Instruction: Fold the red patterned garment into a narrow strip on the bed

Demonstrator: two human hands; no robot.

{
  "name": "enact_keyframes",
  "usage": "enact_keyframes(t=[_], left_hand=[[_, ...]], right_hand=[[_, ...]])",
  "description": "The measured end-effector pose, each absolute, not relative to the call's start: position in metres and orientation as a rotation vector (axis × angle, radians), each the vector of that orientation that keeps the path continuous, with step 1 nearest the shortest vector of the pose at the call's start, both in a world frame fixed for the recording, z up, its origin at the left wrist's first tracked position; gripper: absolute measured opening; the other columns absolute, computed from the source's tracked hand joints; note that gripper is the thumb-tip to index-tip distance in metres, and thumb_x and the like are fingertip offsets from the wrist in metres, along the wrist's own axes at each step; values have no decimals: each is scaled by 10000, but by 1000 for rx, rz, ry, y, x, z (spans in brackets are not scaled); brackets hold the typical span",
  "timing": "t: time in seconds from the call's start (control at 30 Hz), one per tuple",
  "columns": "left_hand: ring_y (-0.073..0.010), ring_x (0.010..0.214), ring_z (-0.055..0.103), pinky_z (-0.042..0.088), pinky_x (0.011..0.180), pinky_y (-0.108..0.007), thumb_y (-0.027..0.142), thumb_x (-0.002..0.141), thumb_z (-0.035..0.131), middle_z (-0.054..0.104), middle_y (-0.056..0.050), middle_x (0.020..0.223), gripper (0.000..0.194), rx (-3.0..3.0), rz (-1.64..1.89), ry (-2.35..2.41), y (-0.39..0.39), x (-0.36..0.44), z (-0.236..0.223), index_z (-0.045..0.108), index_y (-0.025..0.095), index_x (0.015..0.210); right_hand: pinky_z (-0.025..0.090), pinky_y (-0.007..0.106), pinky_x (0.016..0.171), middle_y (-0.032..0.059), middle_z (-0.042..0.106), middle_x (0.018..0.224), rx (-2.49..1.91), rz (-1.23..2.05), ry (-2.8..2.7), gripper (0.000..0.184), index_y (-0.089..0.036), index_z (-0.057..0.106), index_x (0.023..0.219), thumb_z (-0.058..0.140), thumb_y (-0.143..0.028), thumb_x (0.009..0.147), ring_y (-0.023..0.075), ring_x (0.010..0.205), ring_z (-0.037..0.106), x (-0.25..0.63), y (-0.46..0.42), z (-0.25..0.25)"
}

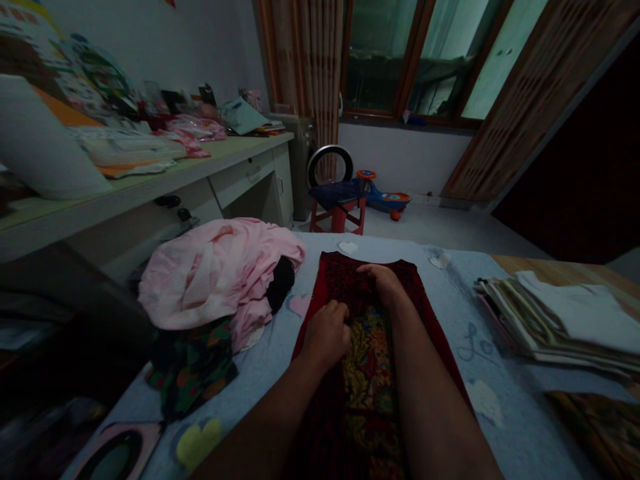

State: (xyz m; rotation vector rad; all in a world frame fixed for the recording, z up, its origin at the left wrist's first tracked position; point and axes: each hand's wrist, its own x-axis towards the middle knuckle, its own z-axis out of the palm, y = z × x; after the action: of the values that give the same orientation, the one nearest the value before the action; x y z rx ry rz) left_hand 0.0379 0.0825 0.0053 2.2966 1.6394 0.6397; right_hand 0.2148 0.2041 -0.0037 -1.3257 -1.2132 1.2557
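Observation:
A dark red garment (pixel 350 287) with a multicoloured floral panel (pixel 369 360) lies flat on a pale blue quilted bedcover (pixel 505 407). My left hand (pixel 327 337) is curled closed on the cloth at the garment's left side, with its fingers gathering the fabric. Farther up, my right hand (pixel 383 281) lies on the red cloth near the collar end, fingers together and pointing left. Whether those fingers grip the fabric does not show. My forearms hide much of the garment's lower part.
A heap of pink cloth (pixel 215 273) and a dark floral garment (pixel 193 370) lie left of my hands. A stack of folded clothes (pixel 560 320) sits to the right. Behind the bed stand a cluttered white desk (pixel 240 177), a small red stool (pixel 337 213) and a blue toy car (pixel 387 197).

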Motion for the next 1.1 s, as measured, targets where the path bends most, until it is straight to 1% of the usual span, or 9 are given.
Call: enact_keyframes(t=[0.13, 0.27, 0.4, 0.53, 0.73, 0.83, 0.93, 1.03, 1.1], left_hand=[[-180, 828, 564, 422, 750, -290, 92, 700, 500, 578, -26, 882, 199, 2165, 726, 1688, 83, 38, 8, 538, 215, 852], [-165, 786, 557, 405, 714, -274, 116, 699, 510, 560, -12, 826, 138, 2042, 799, 1682, 84, 36, 10, 520, 215, 795], [-156, 748, 539, 384, 679, -267, 150, 728, 514, 531, -6, 789, 64, 2013, 824, 1661, 86, 35, 9, 503, 212, 739], [-151, 743, 529, 380, 670, -257, 124, 708, 505, 521, -1, 778, 90, 1997, 868, 1624, 87, 34, 8, 487, 212, 717], [-165, 810, 567, 418, 739, -265, 61, 658, 473, 593, -11, 833, 219, 1911, 912, 1559, 89, 31, 9, 518, 211, 811], [-182, 890, 593, 432, 823, -289, 65, 690, 458, 642, -35, 919, 272, 1877, 904, 1559, 89, 30, 10, 548, 206, 905], [-195, 960, 601, 430, 885, -306, 68, 711, 444, 660, -58, 999, 303, 1861, 874, 1585, 88, 30, 11, 564, 198, 957], [-200, 983, 600, 424, 909, -307, 73, 720, 444, 658, -62, 1004, 283, 1869, 835, 1631, 87, 31, 14, 577, 199, 936], [-196, 955, 601, 427, 893, -299, 78, 727, 445, 648, -54, 957, 242, 1887, 803, 1660, 86, 31, 16, 577, 206, 884]], right_hand=[[416, 229, 478, -13, 651, 681, -1240, 1459, -1190, 351, -197, 706, 930, 533, -191, 625, 110, 509, 526, 213, 203, -6], [405, 200, 449, -54, 600, 617, -1226, 1457, -1275, 390, -206, 679, 1027, 573, -199, 651, 78, 445, 480, 212, 203, -8], [360, 189, 413, -49, 609, 603, -1259, 1384, -1290, 311, -198, 677, 968, 623, -300, 679, 76, 422, 466, 211, 206, -13], [304, 187, 408, -56, 571, 544, -1262, 1312, -1243, 291, -186, 666, 874, 660, -394, 671, 81, 424, 456, 207, 211, -18], [398, 221, 533, -35, 634, 654, -1226, 1166, -1136, 306, -187, 653, 816, 691, -431, 635, 105, 546, 533, 201, 215, -19], [423, 229, 580, -23, 661, 714, -1154, 1185, -1109, 288, -193, 650, 798, 702, -428, 640, 118, 611, 563, 198, 214, -19], [404, 218, 553, -15, 683, 769, -1090, 1229, -1086, 257, -200, 640, 830, 683, -389, 661, 105, 598, 549, 195, 213, -19], [366, 206, 503, -24, 683, 772, -1046, 1248, -1060, 219, -219, 599, 842, 636, -337, 661, 88, 544, 516, 193, 212, -20], [363, 208, 494, -33, 665, 738, -1058, 1260, -1076, 247, -223, 602, 863, 611, -295, 627, 93, 534, 513, 194, 212, -21]])
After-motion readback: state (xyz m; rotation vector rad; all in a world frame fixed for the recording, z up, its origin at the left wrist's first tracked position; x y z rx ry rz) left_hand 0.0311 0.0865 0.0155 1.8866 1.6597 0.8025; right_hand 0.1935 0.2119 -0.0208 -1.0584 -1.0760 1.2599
